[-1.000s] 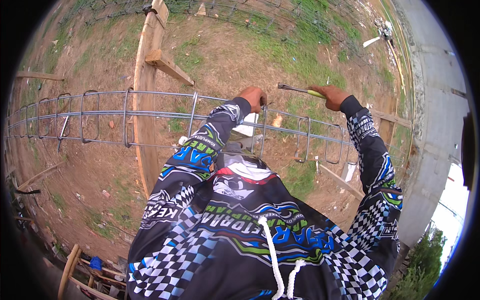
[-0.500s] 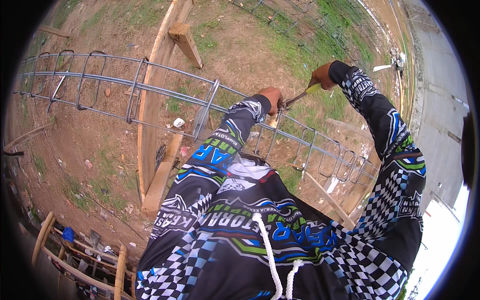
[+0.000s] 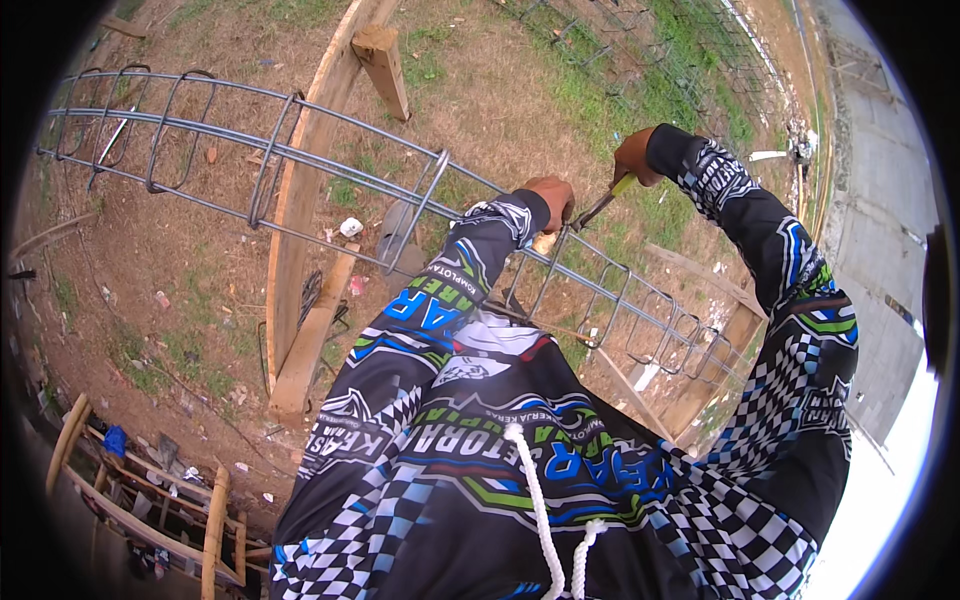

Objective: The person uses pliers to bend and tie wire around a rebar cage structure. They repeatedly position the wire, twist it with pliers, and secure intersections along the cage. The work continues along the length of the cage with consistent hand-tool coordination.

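Note:
A long steel rebar cage (image 3: 370,182) with square stirrups runs across in front of me, from the far left down to the lower right. My left hand (image 3: 553,199) is closed at the top of the cage, its fingers curled around a bar near a stirrup; the fingertips are partly hidden. Just right of it, my right hand (image 3: 636,158) is wrapped round the yellow-green handle of pincers (image 3: 600,207). The jaws point down and left, at the bar junction beside my left hand. Any tie wire there is too small to make out.
Wooden planks (image 3: 296,230) stand under the cage as a support, with a short post (image 3: 384,75) beside them. More rebar cages (image 3: 660,60) lie on the grass at the far right. A bamboo and timber frame (image 3: 150,500) is at the lower left; a concrete strip (image 3: 880,230) runs along the right.
My right hand has shifted slightly left and the pincers have tilted steeper. The left hand stays at the same junction. The whole view has turned a little.

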`<state>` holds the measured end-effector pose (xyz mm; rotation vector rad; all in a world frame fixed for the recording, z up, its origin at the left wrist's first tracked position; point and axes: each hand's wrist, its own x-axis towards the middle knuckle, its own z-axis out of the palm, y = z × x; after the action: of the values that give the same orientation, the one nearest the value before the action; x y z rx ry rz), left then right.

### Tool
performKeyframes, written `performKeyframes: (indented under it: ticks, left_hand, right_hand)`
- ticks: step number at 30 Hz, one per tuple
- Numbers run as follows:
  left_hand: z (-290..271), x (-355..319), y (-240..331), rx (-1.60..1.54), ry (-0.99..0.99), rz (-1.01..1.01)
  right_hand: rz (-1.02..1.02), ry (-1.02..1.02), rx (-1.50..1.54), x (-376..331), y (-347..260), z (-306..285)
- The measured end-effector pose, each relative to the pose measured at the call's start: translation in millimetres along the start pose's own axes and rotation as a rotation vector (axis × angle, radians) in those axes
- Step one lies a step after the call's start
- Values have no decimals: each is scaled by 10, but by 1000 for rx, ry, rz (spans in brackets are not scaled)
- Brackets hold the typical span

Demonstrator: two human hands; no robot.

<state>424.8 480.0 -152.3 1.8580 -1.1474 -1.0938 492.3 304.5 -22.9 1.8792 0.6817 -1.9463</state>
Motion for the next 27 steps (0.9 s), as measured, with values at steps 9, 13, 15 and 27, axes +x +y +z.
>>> performKeyframes:
  ticks: [9, 13, 15, 27]
  left_hand:
    - [52, 28, -54, -12, 7, 55]
    - [-2, -1, 9, 17, -25, 43]
    - [10, 13, 2, 17, -31, 40]
    - [32, 12, 4, 2, -51, 34]
  right_hand:
    - [1, 53, 215, -185, 28, 331]
    - [-3, 81, 420, -239, -15, 551]
    - [39, 22, 630, -300, -120, 636]
    - [340, 389, 1395, -249, -1487, 1792]
